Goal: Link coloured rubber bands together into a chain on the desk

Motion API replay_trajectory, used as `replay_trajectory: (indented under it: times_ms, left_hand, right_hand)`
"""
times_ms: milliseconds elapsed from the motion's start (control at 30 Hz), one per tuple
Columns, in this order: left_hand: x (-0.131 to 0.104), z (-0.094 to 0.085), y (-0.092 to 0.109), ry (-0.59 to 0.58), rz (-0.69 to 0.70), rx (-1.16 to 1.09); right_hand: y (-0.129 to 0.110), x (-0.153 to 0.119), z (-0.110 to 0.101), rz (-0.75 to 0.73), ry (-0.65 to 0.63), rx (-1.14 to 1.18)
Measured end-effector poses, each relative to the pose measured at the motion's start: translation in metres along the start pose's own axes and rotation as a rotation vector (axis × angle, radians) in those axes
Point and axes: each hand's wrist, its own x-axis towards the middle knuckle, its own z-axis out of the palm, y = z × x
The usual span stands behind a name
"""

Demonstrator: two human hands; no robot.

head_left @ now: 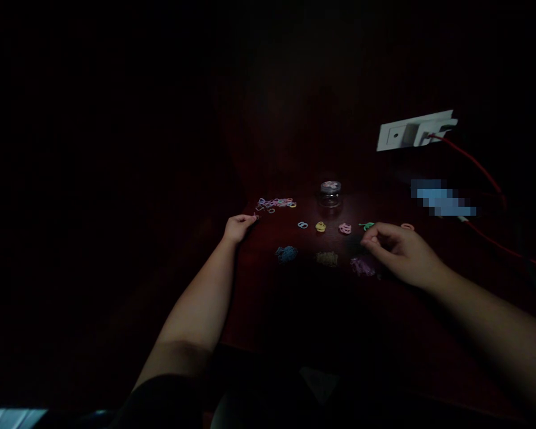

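I see a glossy dark-red tabletop (252,298). Clockwise round its small yellow looped bundle (320,227), the right hand (402,253) is past three, the left hand (237,228) at nine; both pinch thumb to fingertips, around what I can't tell. At ten, multicoloured elastic-looking loops (277,203) spread near the left fingertips; at twelve, a clear, round, lidded jar (329,196), its label unreadable; at eight, a tangled blue clump (286,254).
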Motion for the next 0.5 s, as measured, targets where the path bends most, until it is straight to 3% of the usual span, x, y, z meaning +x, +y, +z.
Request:
replay_trajectory:
  times_ms: [167, 500]
  left_hand:
    - [0.0037, -0.0047, -0.0036, 0.054, -0.021, -0.022]
    - [0.0030, -0.0015, -0.0006, -0.025, 0.013, -0.005]
  right_hand:
    - [-0.0004, 0.0004, 0.0003, 0.012, -0.007, -0.015]
    - [-0.0001, 0.0004, 0.0002, 0.003, 0.000, -0.006]
